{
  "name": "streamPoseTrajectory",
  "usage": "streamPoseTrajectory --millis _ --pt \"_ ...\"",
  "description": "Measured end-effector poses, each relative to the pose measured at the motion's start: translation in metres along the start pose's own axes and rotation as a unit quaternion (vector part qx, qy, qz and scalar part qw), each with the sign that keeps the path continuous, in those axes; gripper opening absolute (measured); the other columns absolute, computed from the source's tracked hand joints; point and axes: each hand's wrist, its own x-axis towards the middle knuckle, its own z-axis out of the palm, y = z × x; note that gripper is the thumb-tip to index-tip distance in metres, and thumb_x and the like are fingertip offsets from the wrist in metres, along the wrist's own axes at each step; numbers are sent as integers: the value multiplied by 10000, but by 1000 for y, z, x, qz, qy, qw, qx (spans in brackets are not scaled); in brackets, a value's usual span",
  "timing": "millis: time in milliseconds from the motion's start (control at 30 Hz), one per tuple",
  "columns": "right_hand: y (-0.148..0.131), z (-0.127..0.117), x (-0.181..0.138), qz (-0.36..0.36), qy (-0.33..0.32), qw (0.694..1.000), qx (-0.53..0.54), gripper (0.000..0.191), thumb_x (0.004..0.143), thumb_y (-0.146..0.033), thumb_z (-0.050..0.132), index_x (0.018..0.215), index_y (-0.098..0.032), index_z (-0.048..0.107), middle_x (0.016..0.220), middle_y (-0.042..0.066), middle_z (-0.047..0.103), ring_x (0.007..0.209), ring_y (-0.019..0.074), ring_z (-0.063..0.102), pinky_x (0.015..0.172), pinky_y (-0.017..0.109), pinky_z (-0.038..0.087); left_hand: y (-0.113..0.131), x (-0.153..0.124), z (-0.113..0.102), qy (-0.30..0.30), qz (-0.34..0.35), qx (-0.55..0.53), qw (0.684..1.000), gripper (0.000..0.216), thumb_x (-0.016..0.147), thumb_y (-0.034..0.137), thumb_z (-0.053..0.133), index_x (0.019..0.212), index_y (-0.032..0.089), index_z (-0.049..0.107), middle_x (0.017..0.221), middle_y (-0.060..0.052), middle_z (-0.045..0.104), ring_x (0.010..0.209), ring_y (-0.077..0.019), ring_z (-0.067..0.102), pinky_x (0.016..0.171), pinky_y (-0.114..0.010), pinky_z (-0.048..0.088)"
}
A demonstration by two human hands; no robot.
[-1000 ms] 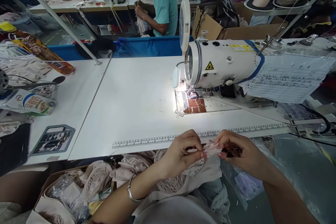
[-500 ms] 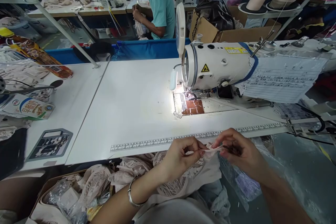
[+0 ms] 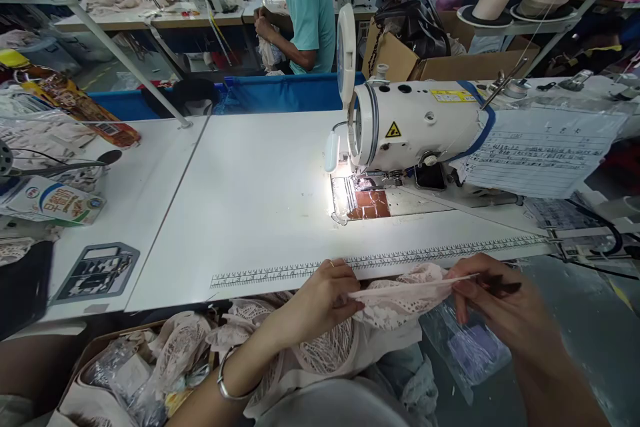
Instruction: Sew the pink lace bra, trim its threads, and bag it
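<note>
Pale pink lace (image 3: 400,307) is stretched between the left hand (image 3: 320,295) and right hand (image 3: 497,300), each pinching its edge, desk (image 3: 260,213) just past them. Edge's pretty straight now, but it's not at the sewing machine (image 3: 420,121) farther beyond; can't tell what's left tbh.

A white worktop (image 3: 250,193) spreads beyond the left grip (image 3: 327,293) and the right grip (image 3: 495,297), crossed by a seam (image 3: 169,211) left of both. A ruler scale (image 3: 280,273) runs along its near edge, just past the left grip. Farther out, ahead of the grips, stands a white sewing machine (image 3: 420,123). Well to the left of the left grip lie a flat grey panel (image 3: 97,271), a carton (image 3: 53,200), pale cloth (image 3: 40,137) and a slanting bottle (image 3: 75,100); how much of these last three touches the surface is unclear.
</note>
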Motion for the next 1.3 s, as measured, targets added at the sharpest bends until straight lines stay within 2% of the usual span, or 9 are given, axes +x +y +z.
streamPoseTrajectory --millis 133,233,400,500,633,767,867,1100,1300 --pt "0 -3 -3 -20 42 998 45 152 881 -444 732 844 -296 739 609 6 659 436 178 635 385 263 479 -4 -8 2 103 -109 -123 981 100 954 234 545 945 181 630 915 -52 647 817 -162 596 662 -243 469" --pt "3 -4 -2 -25 47 998 42 134 866 -445 746 841 -313 738 621 12 671 442 175 626 352 249 420 -2 -11 5 166 -155 -169 959 46 892 227 590 901 182 585 843 -24 610 773 -144 559 634 -226 450" --pt "17 -5 -1 4 51 998 33 183 910 -476 677 870 -298 690 603 7 673 319 92 360 325 252 269 2 -12 9 223 -124 -230 939 80 835 194 632 871 179 562 839 -13 581 773 -129 560 715 -252 482" --pt "26 -7 0 12 67 997 37 143 926 -442 663 900 -301 673 598 -10 651 316 80 333 337 254 271 3 -13 12 256 -120 -249 927 125 846 230 674 904 182 574 868 -22 600 802 -132 579 741 -257 499" --pt "35 -16 1 54 67 996 2 222 902 -485 683 913 -265 652 596 6 642 317 88 370 344 267 334 2 -15 17 303 -129 -221 918 167 826 236 723 938 184 610 851 -20 634 821 -132 619 783 -252 512" --pt "35 -19 3 99 53 986 -120 321 832 -529 747 950 -239 677 521 13 614 423 172 548 364 270 399 3 -17 17 313 -132 -200 919 129 825 216 701 929 188 630 831 -18 633 808 -132 628 756 -242 536" --pt "29 -13 4 79 90 980 -161 345 850 -566 709 879 -223 696 531 26 626 404 152 506 356 274 375 3 -19 13 310 -133 -202 920 114 830 210 678 934 193 634 841 -20 630 814 -137 638 760 -253 570" --pt "22 -5 4 80 134 983 -102 331 825 -561 738 879 -236 709 566 10 637 408 139 447 402 299 416 -3 -20 9 305 -146 -198 920 145 818 248 722 922 198 634 821 -20 651 798 -148 661 734 -253 571" --pt "19 -25 3 120 88 988 -46 364 776 -574 783 820 -223 701 563 35 600 406 127 426 365 281 337 0 -19 14 299 -154 -230 913 195 814 295 763 885 177 625 816 -29 640 795 -149 640 735 -257 550"
